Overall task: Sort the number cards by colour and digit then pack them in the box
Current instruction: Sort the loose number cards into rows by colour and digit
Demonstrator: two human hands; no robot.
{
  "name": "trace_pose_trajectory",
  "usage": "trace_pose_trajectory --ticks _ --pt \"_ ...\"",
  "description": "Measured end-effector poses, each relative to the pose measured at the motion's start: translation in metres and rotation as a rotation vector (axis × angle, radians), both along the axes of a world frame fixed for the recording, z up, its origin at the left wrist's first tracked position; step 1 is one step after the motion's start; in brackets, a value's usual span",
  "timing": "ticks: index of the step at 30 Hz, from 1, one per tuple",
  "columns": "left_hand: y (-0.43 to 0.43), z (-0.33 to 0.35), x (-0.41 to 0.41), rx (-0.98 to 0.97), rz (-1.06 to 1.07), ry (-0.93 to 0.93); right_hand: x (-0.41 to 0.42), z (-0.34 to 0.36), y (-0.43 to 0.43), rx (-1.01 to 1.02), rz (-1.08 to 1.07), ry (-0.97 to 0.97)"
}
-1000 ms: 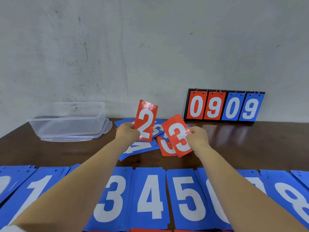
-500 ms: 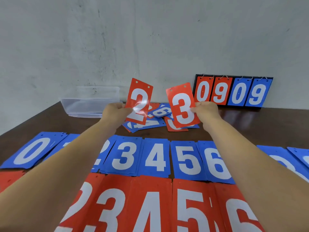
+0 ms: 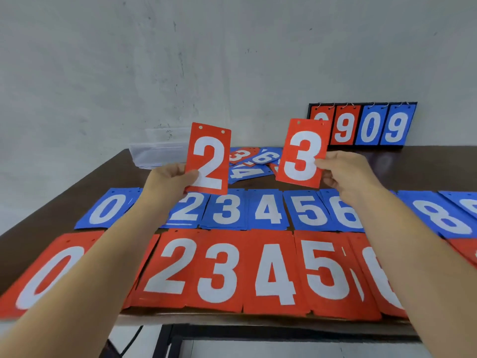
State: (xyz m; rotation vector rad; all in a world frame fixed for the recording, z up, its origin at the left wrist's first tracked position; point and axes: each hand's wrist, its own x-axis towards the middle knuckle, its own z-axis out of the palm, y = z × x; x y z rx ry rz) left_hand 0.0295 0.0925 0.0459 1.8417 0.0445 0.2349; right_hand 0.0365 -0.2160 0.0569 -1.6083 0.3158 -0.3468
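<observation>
My left hand (image 3: 170, 180) pinches a red card with a white 2 (image 3: 209, 157), held upright above the table. My right hand (image 3: 343, 173) pinches a red card with a white 3 (image 3: 302, 152), also upright. Below them lie two sorted rows on the dark table (image 3: 51, 218): a blue row of card stacks (image 3: 267, 210) showing 0 to 8, and a red row of card stacks (image 3: 219, 270) nearest me showing 0 to 6. A small loose pile of mixed cards (image 3: 254, 161) lies behind the held cards. The clear plastic box (image 3: 157, 151) stands at the back left.
A black scoreboard stand (image 3: 371, 125) with ringed red and blue digit cards leans against the wall at the back right. The table's front edge (image 3: 258, 322) runs just below the red row. A grey wall closes the back.
Both hands have lifted the red 2 and red 3 off the loose pile and drawn them toward me and upright. The view has tilted down, bringing the red row into sight.
</observation>
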Motion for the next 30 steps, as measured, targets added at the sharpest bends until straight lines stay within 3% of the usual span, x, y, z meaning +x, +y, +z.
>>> trace_pose_trajectory --ticks 9,14,21,24,30 --pt "0.060 -0.012 -0.073 0.042 0.040 0.076 -0.091 -0.030 0.094 0.056 0.135 -0.003" --pt "0.075 -0.032 -0.110 0.102 0.079 0.076 -0.119 -0.047 0.145 -0.186 0.151 0.109" --pt "0.066 -0.058 -0.138 0.602 0.174 0.059 -0.132 -0.069 0.172 -0.728 0.049 0.133" --pt "0.060 -0.065 -0.142 0.828 0.194 0.046 -0.136 -0.072 0.174 -0.840 0.014 0.152" --pt "0.053 -0.065 -0.148 1.065 0.241 0.002 -0.141 -0.074 0.176 -0.972 -0.016 0.155"
